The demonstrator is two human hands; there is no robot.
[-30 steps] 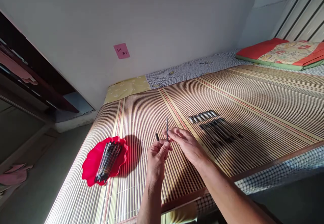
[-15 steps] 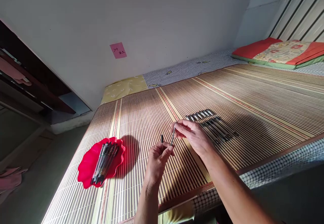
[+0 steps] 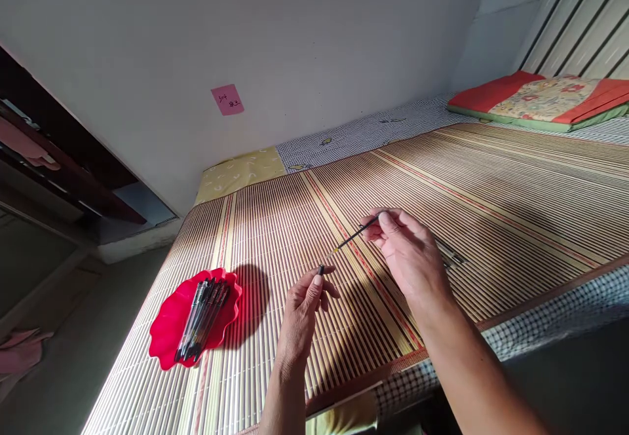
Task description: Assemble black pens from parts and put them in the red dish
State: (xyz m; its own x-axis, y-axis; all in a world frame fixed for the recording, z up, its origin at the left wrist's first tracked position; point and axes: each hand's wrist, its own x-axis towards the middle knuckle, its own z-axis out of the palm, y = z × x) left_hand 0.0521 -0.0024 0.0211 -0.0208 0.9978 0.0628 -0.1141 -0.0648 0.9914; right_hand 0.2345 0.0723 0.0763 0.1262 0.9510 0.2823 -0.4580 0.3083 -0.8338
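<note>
My right hand (image 3: 410, 248) pinches the dark upper end of a slim pen refill (image 3: 354, 234). The refill slants down to the left, with a yellowish band close to its clear tip. Below that tip, my left hand (image 3: 308, 297) grips a short black pen piece (image 3: 321, 269) between thumb and forefinger, its other fingers loosely curled. Whether this piece is a cap or a barrel end, I cannot tell. The refill's tip is near the left fingers but apart from them. Behind my right hand lie pen parts (image 3: 451, 253) on the mat, mostly hidden by it.
A red scalloped dish (image 3: 164, 320) with several black pens (image 3: 204, 317) stands at the left on the striped bamboo mat (image 3: 275, 225). A folded red and floral quilt (image 3: 540, 101) lies at the far right. A pink note (image 3: 227, 99) is on the wall (image 3: 319, 42).
My right hand has moved right and slightly up, with the refill now tilted and clear of the left hand. It now covers most of the laid-out pen parts. My left hand has barely shifted.
</note>
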